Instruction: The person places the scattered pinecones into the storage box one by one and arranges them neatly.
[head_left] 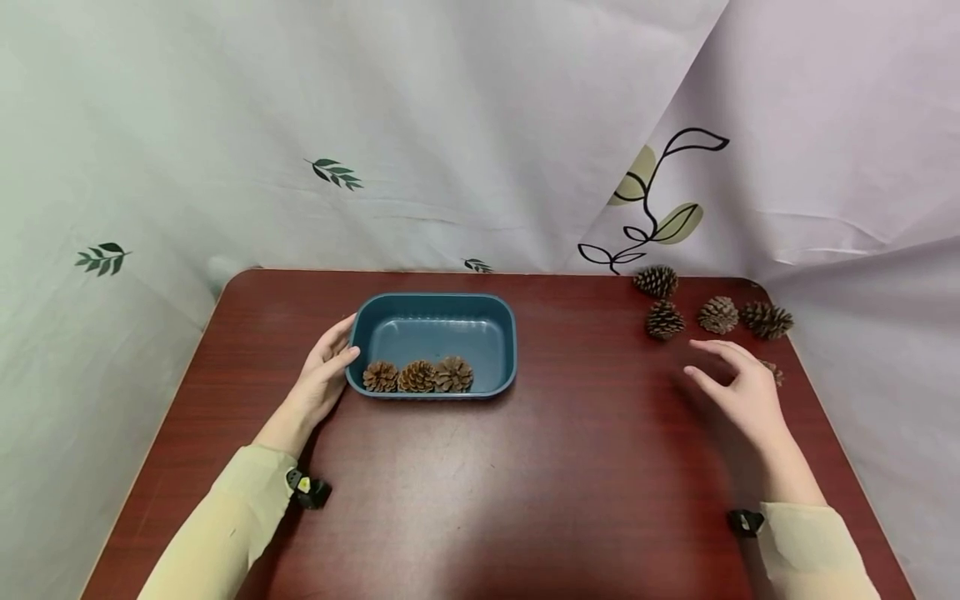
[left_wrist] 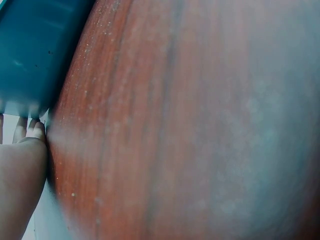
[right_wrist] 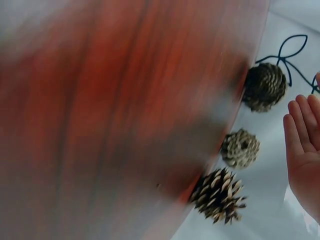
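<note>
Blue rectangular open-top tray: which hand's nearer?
Left. The left hand holds the tray at its left end; the right hand is apart from it, well to its right, near the brown scaly pine cones outside it.

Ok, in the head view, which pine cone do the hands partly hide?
The pine cone peeking out behind the right hand; the others lie clear of it.
</note>
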